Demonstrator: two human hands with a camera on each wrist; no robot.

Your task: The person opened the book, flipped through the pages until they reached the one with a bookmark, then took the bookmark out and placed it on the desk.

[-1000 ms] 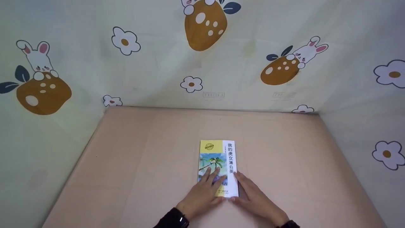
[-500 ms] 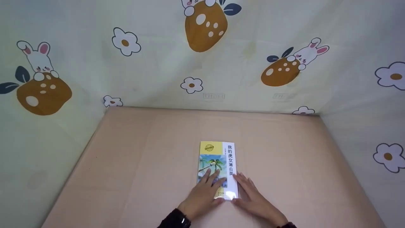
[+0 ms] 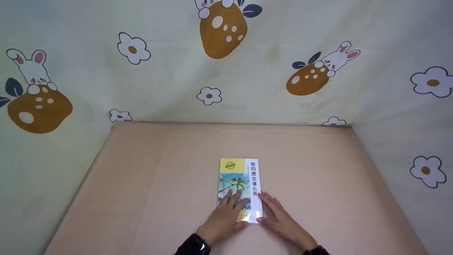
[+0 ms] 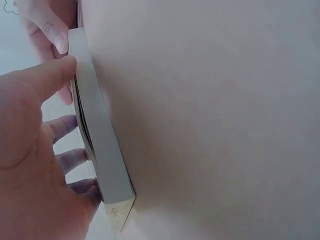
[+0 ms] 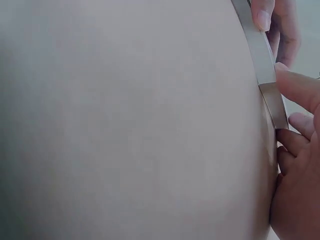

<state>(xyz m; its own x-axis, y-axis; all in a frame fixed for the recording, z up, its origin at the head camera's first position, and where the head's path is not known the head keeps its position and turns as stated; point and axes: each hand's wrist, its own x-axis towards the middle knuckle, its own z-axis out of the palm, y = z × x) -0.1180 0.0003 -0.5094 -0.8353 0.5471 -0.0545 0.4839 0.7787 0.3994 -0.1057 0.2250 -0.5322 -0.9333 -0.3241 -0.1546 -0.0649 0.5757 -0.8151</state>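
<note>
A closed paperback book (image 3: pixel 235 180) with a yellow and white cover and a palm tree picture lies flat on the table, cover up. My left hand (image 3: pixel 223 216) rests on its lower cover with fingers spread, the thumb at the near edge. Along the right edge lie the fingers of my right hand (image 3: pixel 283 219), while its thumb touches the near right corner. In the left wrist view, a slight gap shows between the cover and the page block of the book (image 4: pixel 100 130). The right wrist view shows the book's corner (image 5: pixel 270 95) between my thumb and fingers.
The tan table top (image 3: pixel 170 170) extends around the book on all sides. Pale patterned cloth walls (image 3: pixel 170 81) with rabbits, fruit and flowers enclose it at the back, left and right.
The head view has shifted slightly, so the whole scene sits a little further left. Both hands and the book keep the same positions relative to one another.
</note>
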